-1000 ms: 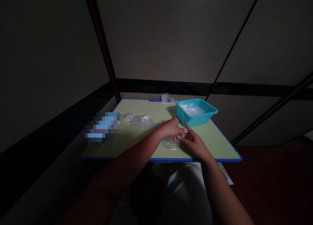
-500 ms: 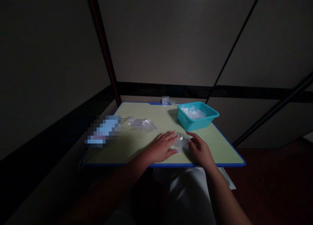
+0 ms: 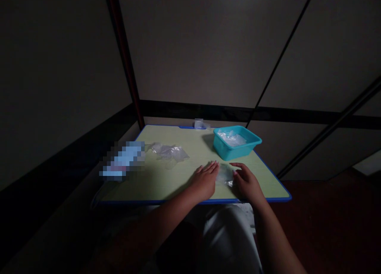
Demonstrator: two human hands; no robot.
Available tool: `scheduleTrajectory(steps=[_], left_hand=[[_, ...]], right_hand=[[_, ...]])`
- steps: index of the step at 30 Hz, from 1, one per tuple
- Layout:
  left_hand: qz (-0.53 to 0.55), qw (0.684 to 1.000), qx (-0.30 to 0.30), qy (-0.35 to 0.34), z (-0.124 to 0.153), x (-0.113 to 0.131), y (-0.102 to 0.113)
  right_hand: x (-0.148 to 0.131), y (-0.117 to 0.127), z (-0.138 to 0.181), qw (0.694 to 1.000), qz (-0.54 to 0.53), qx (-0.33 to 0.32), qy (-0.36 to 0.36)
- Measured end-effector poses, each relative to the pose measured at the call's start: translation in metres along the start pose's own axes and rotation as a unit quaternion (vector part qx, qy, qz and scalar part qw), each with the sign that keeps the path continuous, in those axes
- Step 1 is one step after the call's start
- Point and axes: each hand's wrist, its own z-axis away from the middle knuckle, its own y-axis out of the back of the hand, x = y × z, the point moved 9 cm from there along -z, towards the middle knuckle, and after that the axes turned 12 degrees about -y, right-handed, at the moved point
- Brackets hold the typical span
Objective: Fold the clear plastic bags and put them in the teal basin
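Observation:
A clear plastic bag lies flat near the front of the table, between my two hands. My left hand rests beside it with fingers stretched out and held close together, its fingertips at the bag's left edge. At the right edge sits my right hand, thumb and index finger apart, the thumb touching or very near the plastic. Its other fingers are partly hidden. Farther left lies a crumpled heap of clear plastic bags.
A turquoise basket holding clear plastic bags stands at the back right of the blue-edged table. A pixelated blue item lies at the left edge. A small clear packet is at the back edge, near the wall.
My left hand has drawn off the bag to its left side, its fingers now closer together. More of the bag shows, lying flatter. My right hand stays at the right edge.

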Motion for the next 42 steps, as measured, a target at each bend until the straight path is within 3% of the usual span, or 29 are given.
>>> scheduleTrajectory(steps=[7,11,14,17,20,26,30,32,36,38,40,42], left_hand=[[-0.021,0.998,0.028,0.048,-0.006,-0.004,0.007],[-0.025,0.999,-0.004,0.043,-0.006,-0.005,0.006],[-0.037,0.998,0.018,0.045,-0.005,-0.001,0.009],[-0.039,0.996,0.046,0.062,-0.008,0.000,0.011],[-0.031,0.996,0.035,0.073,-0.016,-0.001,0.007],[-0.012,0.993,0.038,0.115,-0.010,-0.020,0.016],[0.127,0.971,0.120,0.161,0.016,-0.046,0.023],[0.295,0.912,0.208,0.196,0.033,-0.062,0.023],[0.539,0.726,0.338,0.261,0.064,-0.081,0.019],[0.644,0.607,0.365,0.288,0.073,-0.081,0.015],[0.732,0.484,0.377,0.297,0.076,-0.075,0.013],[0.763,0.429,0.378,0.301,0.079,-0.069,0.014]], right_hand=[[0.002,0.006,-0.003,1.000,-0.012,-0.003,-0.016],[0.004,0.009,-0.001,0.998,0.056,0.015,-0.013],[0.001,0.011,0.004,0.994,0.102,0.036,-0.004],[-0.003,0.013,0.007,0.995,0.085,0.041,0.004],[-0.009,0.012,0.006,0.998,0.052,0.025,0.010],[-0.030,-0.003,0.001,0.999,0.025,-0.005,0.032],[-0.049,-0.024,-0.002,0.998,0.017,-0.024,0.064],[-0.060,-0.031,0.000,0.996,0.016,-0.017,0.085],[-0.082,-0.041,0.017,0.987,0.070,0.028,0.141],[-0.091,-0.056,0.031,0.974,0.142,0.015,0.177],[-0.094,-0.081,0.044,0.949,0.235,-0.039,0.204],[-0.090,-0.105,0.054,0.918,0.317,-0.094,0.218]])
